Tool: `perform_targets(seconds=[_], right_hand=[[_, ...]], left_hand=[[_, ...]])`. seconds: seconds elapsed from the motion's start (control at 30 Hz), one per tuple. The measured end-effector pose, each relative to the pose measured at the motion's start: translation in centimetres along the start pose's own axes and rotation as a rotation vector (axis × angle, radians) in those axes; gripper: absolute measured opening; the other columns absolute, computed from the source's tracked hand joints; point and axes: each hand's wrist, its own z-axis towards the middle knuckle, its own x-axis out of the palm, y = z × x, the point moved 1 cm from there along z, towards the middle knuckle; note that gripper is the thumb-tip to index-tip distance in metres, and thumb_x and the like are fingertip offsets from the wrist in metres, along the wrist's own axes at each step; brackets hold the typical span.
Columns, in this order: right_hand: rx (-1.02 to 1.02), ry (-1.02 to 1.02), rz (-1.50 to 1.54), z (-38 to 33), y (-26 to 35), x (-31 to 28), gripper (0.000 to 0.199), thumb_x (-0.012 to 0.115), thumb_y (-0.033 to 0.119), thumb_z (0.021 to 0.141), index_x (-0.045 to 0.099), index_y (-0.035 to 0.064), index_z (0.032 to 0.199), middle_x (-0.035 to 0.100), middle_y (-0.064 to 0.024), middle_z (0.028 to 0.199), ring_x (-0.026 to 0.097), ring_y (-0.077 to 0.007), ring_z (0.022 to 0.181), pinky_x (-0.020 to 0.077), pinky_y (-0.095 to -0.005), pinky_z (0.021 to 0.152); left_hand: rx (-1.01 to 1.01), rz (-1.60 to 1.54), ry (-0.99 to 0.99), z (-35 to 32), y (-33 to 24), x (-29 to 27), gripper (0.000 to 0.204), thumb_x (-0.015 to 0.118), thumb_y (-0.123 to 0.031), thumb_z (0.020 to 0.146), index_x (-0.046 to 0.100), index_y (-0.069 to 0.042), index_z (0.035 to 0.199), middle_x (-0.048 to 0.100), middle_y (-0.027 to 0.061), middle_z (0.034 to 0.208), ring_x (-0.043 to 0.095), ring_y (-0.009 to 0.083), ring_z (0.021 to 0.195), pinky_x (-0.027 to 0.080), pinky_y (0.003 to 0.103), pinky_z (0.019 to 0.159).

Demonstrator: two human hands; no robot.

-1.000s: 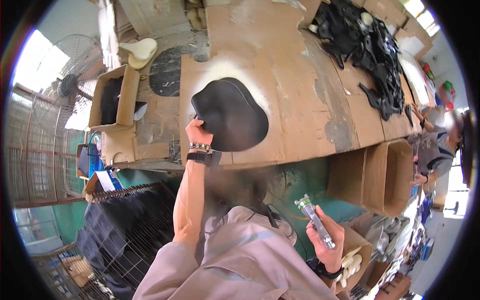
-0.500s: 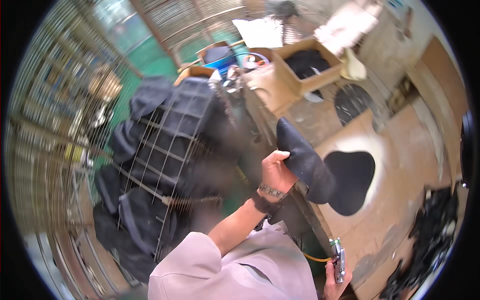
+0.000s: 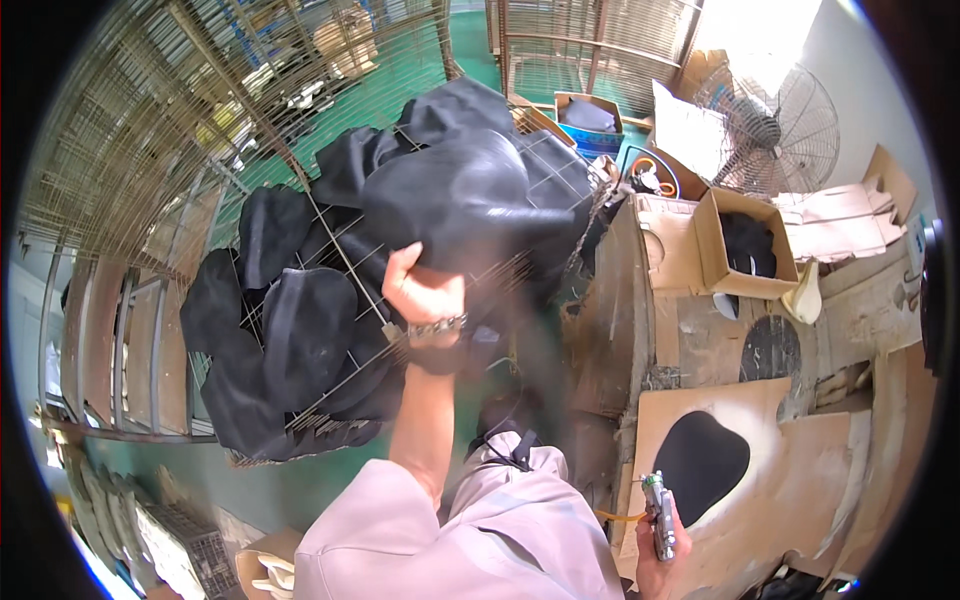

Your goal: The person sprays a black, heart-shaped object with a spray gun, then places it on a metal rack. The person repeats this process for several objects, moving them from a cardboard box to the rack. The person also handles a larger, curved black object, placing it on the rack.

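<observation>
The left hand (image 3: 425,292) has its grip closed on the edge of a black moulded piece (image 3: 460,205), held just above the wire rack (image 3: 300,330) of like pieces, while the right hand (image 3: 662,540), low by the bench (image 3: 800,480), clasps a spray gun (image 3: 658,512)

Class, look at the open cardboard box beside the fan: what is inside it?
Inside the cardboard box lies a dark, rounded piece like the black ones piled on the wire rack. The box's walls hide its lower part and anything under it.
</observation>
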Motion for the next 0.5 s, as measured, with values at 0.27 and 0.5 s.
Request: perform_targets(seconds=[0.27,0.5], right_hand=[[0.041,0.067,-0.063,0.2,-0.5,-0.1,0.043,0.068,0.008,0.094,0.059,-0.0026,0.135,0.070,-0.0125,0.107,0.064,-0.0195,0.096,0.0512,-0.0334,0.086],[0.163,0.033,-0.112,-1.1,-1.7,0.1,0.039,0.069,0.008,0.093,0.062,-0.0040,0.129,0.071,-0.0124,0.095,0.065,-0.0214,0.087,0.0525,-0.0348,0.080]], left_hand=[[-0.097,0.150,-0.631,-4.5,-0.7,-19.7,0.009,0.064,-0.021,0.087,0.062,-0.012,0.089,0.065,0.0078,0.083,0.064,0.0267,0.087,0.050,0.058,0.095],[-0.310,0.289,-0.376,-7.6,3.5,-20.2,0.055,0.063,-0.061,0.089,0.070,-0.010,0.106,0.071,0.0017,0.077,0.070,0.0197,0.074,0.057,0.049,0.092]])
